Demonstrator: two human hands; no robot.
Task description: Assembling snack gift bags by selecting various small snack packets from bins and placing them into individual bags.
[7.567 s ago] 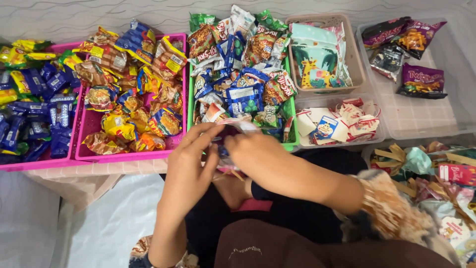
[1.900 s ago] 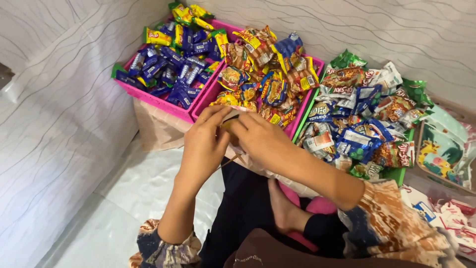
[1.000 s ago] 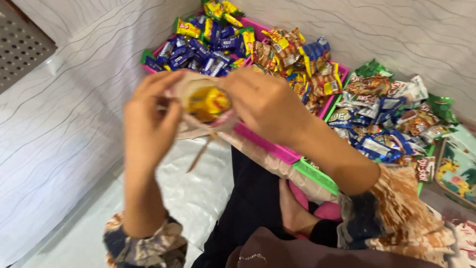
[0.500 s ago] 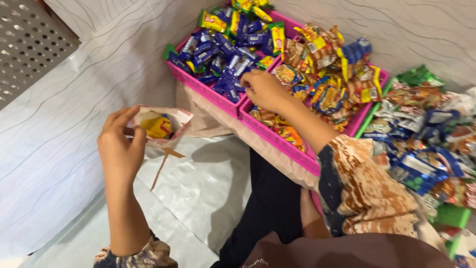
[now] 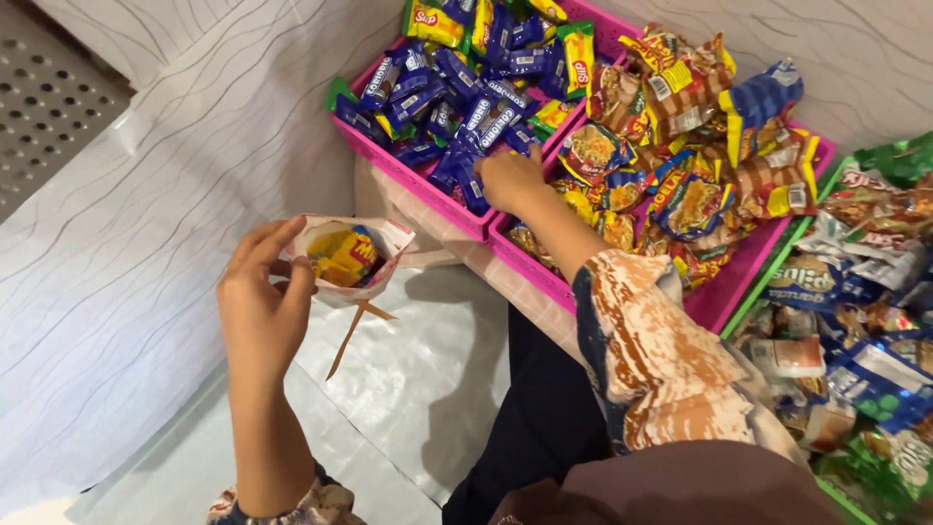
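A low bench draped in a pale checked cloth (image 5: 457, 243) carries two pink trays side by side, the left pink tray (image 5: 408, 160) heaped with blue snack packets (image 5: 466, 107), the right pink tray (image 5: 724, 287) with orange and yellow noodle packets (image 5: 680, 185), and beside them a green tray (image 5: 777, 272) of mixed sachets.

Smooth, glossy pink plastic on the tray (image 5: 442, 199); shiny foil-like film on the blue snack packets (image 5: 466, 107) and the yellow packet (image 5: 342, 255). Thin matt paper, creased, for the open bag (image 5: 384, 248). Soft printed cloth on the sleeve (image 5: 661, 360); pale wavy-lined sheet (image 5: 146, 214) matt.
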